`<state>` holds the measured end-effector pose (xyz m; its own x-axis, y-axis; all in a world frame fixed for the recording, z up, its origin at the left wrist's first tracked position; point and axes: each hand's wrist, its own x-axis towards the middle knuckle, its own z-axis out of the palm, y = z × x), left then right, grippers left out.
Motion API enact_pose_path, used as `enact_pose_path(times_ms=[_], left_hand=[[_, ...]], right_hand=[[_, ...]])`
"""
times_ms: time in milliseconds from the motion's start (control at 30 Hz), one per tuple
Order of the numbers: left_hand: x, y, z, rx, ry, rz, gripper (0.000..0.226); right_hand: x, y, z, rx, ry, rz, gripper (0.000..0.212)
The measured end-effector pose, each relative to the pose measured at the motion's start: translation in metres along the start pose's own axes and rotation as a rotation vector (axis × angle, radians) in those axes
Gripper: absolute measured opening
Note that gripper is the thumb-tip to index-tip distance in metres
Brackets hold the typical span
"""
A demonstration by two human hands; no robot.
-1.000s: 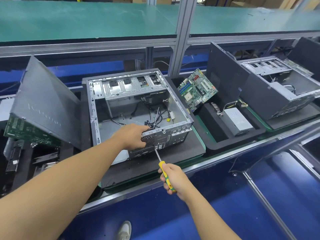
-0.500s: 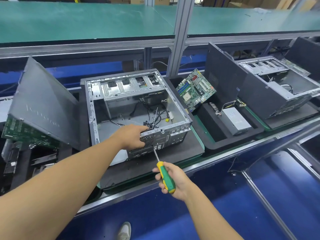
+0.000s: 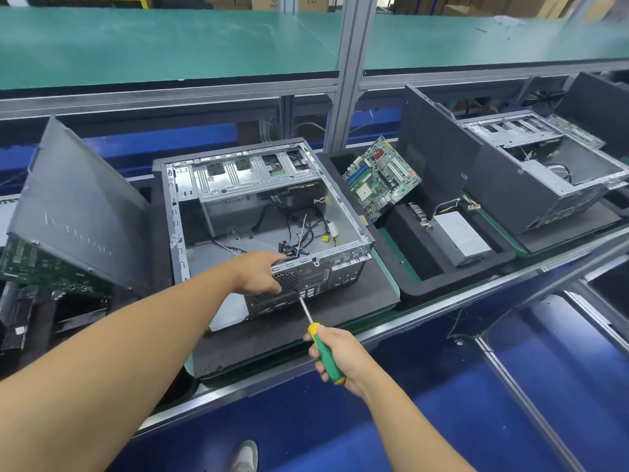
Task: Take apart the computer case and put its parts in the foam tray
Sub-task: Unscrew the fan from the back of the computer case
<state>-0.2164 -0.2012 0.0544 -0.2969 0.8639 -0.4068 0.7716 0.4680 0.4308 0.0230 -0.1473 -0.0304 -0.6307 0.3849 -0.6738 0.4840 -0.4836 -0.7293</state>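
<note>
An open grey computer case (image 3: 258, 212) lies on its side on a dark mat, with loose black cables inside. My left hand (image 3: 260, 272) grips the top edge of its rear panel, over the fan grille. My right hand (image 3: 337, 352) holds a green and yellow screwdriver (image 3: 323, 349), whose tip touches the rear panel just below the left hand. To the right stands the black foam tray (image 3: 422, 284), holding a green motherboard (image 3: 379, 177) propped upright, a silver power supply (image 3: 459, 238) and a dark side panel (image 3: 432, 155).
A second opened case (image 3: 544, 175) lies at the far right. At the left another side panel (image 3: 75, 212) leans over a tray with a circuit board (image 3: 44, 270). A metal post (image 3: 347, 73) rises behind the case. A blue floor lies below the bench edge.
My right hand has turned round the screwdriver handle and shifted slightly. The left hand stays on the rear panel and the case has not moved.
</note>
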Motion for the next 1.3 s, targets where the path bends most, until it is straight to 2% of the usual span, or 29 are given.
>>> enact_pose_path(times_ms=[167, 333, 433, 500, 667, 767, 900, 1167, 1233, 1300], left_hand=[[-0.001, 0.001, -0.002, 0.003, -0.002, 0.012, 0.068], [-0.002, 0.002, -0.002, -0.022, -0.006, 0.035, 0.055], [-0.003, 0.001, -0.001, -0.014, 0.001, 0.036, 0.054], [-0.002, 0.0, 0.001, 0.002, 0.019, 0.03, 0.057], [-0.001, -0.002, 0.003, 0.006, 0.053, 0.025, 0.063], [-0.001, -0.003, 0.003, 0.011, 0.065, 0.027, 0.061], [-0.001, -0.003, 0.003, 0.01, 0.065, 0.026, 0.061], [-0.001, -0.003, 0.005, 0.003, 0.075, 0.028, 0.055], [-0.001, -0.002, 0.004, 0.008, 0.072, 0.029, 0.053], [-0.002, -0.002, 0.003, 0.008, 0.071, 0.034, 0.052]], right_hand=[[-0.005, -0.002, 0.008, -0.205, 0.151, -0.077, 0.035], [-0.01, -0.006, 0.017, -0.691, 0.347, -0.205, 0.04], [-0.012, -0.007, 0.021, -0.851, 0.434, -0.237, 0.041], [-0.012, -0.007, 0.022, -0.856, 0.433, -0.239, 0.041], [-0.01, -0.009, 0.021, -0.482, 0.306, -0.168, 0.036], [-0.011, -0.011, 0.02, -0.405, 0.294, -0.146, 0.034], [-0.012, -0.01, 0.021, -0.6, 0.372, -0.195, 0.041], [-0.017, -0.004, 0.043, -1.316, 0.691, -0.248, 0.035], [-0.015, -0.002, 0.044, -1.343, 0.682, -0.261, 0.033], [-0.009, -0.003, 0.039, -1.071, 0.588, -0.265, 0.031]])
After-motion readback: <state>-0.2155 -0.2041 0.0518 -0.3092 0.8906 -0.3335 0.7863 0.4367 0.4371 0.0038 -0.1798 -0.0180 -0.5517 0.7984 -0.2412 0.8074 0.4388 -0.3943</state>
